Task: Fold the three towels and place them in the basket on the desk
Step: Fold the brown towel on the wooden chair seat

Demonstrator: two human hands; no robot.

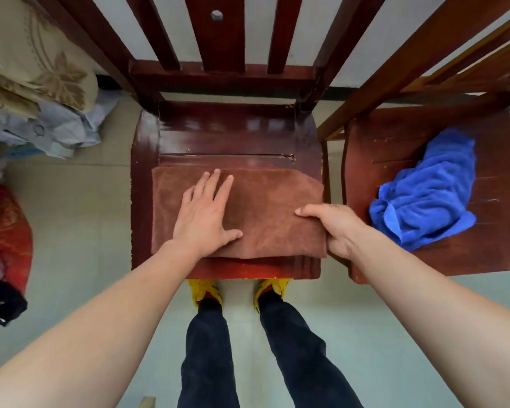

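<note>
Brown towel [265,213] under flat left hand [202,214], right hand [333,228] pinching its edge, fingers hidden

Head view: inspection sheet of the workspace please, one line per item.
Surface: dark red wooden chair seat, glossy, worn at the front edge.
Job's things: brown towel lying flat on that seat, folded; blue towel crumpled on the neighbouring chair. Third towel, basket and desk not seen.
Clutter: bedding and clothes pile at the left.
Grips: left hand flat on the brown towel, open; right hand pinching its right edge, thumb on top.
Cables: nothing seen.
Surroundings: pale tiled floor, person's legs and yellow shoes below the seat.
</note>
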